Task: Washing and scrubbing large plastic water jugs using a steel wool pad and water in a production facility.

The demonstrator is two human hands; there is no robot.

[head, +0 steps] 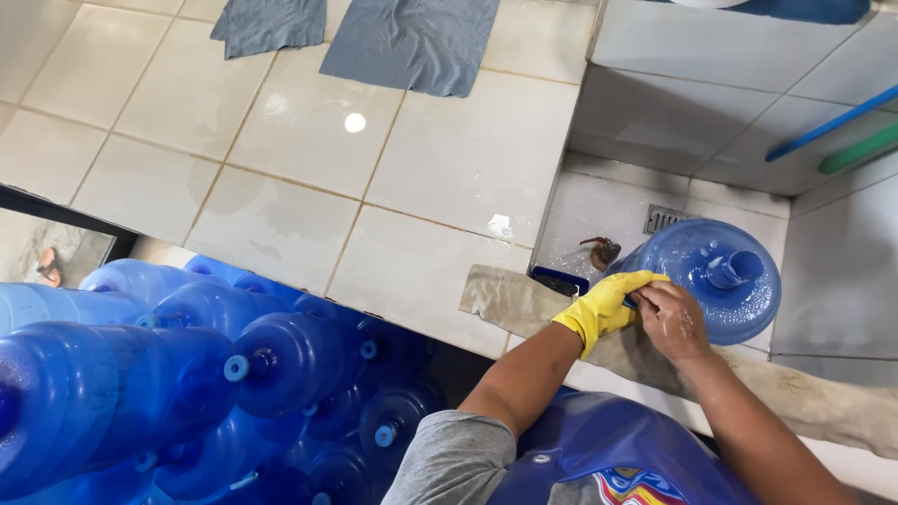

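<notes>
A large blue water jug point(725, 281) lies tilted in a tiled wash basin point(599, 201), its neck point(735, 269) pointing toward me. It is wet with droplets. My left hand point(603, 304), in a yellow rubber glove, grips the jug's near left side. My bare right hand point(673, 323) is pressed on the jug's shoulder just right of the glove, with its fingers curled. The two hands touch each other. What lies under the fingers is hidden.
Several blue jugs point(187, 374) are stacked on their sides at lower left. A beige cloth point(505, 297) drapes the basin ledge. A dark brush point(559, 280), a brown object point(602, 251) and a drain grate point(666, 217) are in the basin. Grey cloths point(412, 42) lie on the tiled counter.
</notes>
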